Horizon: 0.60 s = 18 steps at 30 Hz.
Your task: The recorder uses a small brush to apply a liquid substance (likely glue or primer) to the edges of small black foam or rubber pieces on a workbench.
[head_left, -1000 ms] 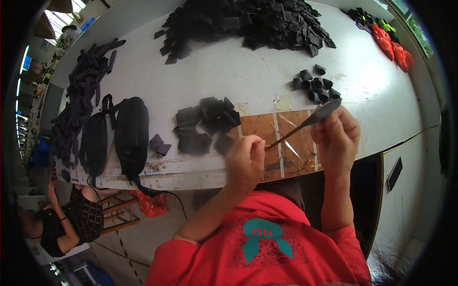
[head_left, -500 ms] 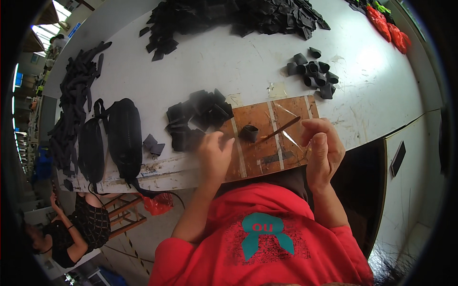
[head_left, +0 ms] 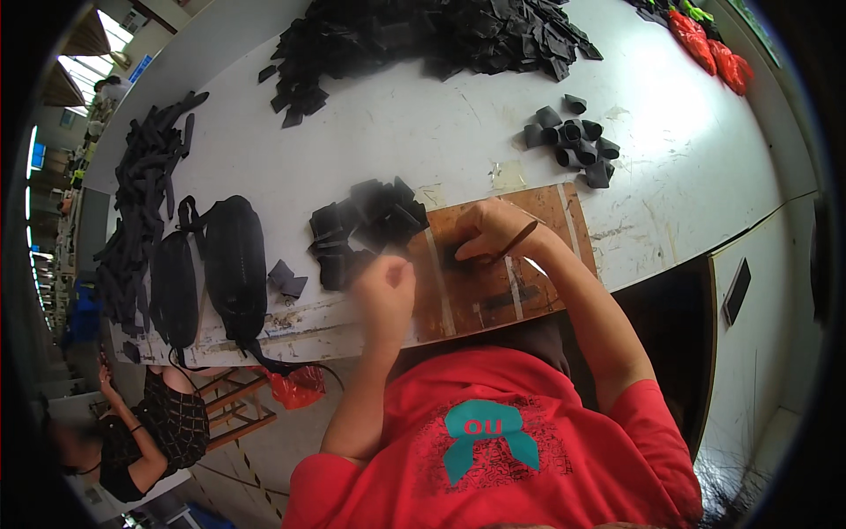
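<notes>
My right hand (head_left: 495, 231) reaches across the brown board (head_left: 551, 286), its thumb and fingers closed on a small black loop (head_left: 452, 253) that is blurred and partly covered. A thin dark brown stick (head_left: 520, 238) slants up from the board and crosses in front of my right wrist. My left hand (head_left: 385, 284), smeared by motion, has its fingers curled in beside the board's left edge. What it holds, if anything, cannot be made out. Just beyond it lies a cluster of flat black pieces (head_left: 366, 216), partly on the board's left side.
Black rolled loops (head_left: 582, 141) stand at the back right, and a large heap of black pieces (head_left: 423, 35) lies at the back. Black strips (head_left: 145, 176) and two black pouches (head_left: 233, 264) are on the left. Red bags (head_left: 705, 48) lie far right. Another person (head_left: 132, 432) sits at lower left.
My right hand has swung left from the board's right side onto the black loop. My left hand has shifted slightly down and left, and its fingers have curled in.
</notes>
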Motion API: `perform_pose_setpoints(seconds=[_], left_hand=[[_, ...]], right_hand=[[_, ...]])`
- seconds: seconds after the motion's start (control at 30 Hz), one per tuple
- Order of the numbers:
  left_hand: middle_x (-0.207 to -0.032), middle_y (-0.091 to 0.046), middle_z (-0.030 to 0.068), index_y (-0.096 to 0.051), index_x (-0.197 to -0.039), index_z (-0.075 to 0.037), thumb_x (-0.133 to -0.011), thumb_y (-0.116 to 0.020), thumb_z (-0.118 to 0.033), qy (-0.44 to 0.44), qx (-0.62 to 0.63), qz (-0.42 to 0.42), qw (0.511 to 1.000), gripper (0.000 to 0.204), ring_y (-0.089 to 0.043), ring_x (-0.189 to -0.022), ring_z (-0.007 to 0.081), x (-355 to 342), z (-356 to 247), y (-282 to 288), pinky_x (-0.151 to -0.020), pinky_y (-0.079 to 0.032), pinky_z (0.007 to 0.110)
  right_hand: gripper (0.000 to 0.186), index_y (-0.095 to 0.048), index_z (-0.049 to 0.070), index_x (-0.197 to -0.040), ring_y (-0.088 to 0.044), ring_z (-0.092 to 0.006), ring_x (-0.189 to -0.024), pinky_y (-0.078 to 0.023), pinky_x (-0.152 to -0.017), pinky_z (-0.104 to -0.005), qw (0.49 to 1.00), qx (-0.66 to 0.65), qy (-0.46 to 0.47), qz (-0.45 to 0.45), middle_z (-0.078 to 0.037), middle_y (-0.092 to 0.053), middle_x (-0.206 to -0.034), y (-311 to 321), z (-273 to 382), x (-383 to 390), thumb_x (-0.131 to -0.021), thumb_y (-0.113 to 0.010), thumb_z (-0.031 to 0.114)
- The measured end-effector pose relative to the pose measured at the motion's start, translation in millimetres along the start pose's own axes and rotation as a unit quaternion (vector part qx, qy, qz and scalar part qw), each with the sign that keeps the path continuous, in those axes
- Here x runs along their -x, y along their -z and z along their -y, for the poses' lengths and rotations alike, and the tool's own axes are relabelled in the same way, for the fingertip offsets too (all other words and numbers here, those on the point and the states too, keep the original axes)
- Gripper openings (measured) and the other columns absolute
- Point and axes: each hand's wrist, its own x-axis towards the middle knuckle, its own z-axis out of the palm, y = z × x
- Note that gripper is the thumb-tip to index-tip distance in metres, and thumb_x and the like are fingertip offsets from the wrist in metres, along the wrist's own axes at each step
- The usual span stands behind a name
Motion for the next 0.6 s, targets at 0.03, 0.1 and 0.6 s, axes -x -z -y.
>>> perform_pose_setpoints(seconds=[0.03,0.1,0.6], left_hand=[[-0.075,-0.063,0.0118,-0.059,-0.081,0.001,-0.076,-0.061,-0.005,0.022,0.052,0.031,0.998,0.008,-0.060,-0.057,0.0164,0,7,1,-0.050,-0.046,0.030],[-0.072,-0.062,0.0102,-0.058,-0.082,0.001,-0.077,-0.061,-0.003,0.119,0.204,0.079,0.968,0.007,-0.059,-0.055,0.0146,0,-13,10,-0.047,-0.046,0.025],[-0.074,-0.058,0.0021,-0.058,-0.080,0.000,-0.078,-0.064,-0.001,-0.034,0.290,0.174,0.941,0.006,-0.055,-0.068,0.0070,33,-74,-5,-0.058,-0.045,0.021]], right_hand=[[0.021,-0.062,-0.005,-0.082,-0.054,-0.0130,-0.053,-0.043,-0.051,-0.0261,0.999,0.004,-0.023,0.043,-0.009,-0.058,-0.060,3,-1,0,-0.069,-0.067,0.011],[0.021,-0.062,-0.005,-0.083,-0.055,-0.0146,-0.053,-0.044,-0.052,-0.0267,0.995,0.006,-0.047,0.088,-0.009,-0.059,-0.060,8,-2,0,-0.068,-0.067,0.011],[0.015,-0.059,0.000,-0.081,-0.059,-0.0213,-0.064,-0.047,-0.055,-0.0289,0.933,-0.097,-0.003,-0.347,-0.009,-0.056,-0.074,-29,92,93,-0.069,-0.067,0.004]])
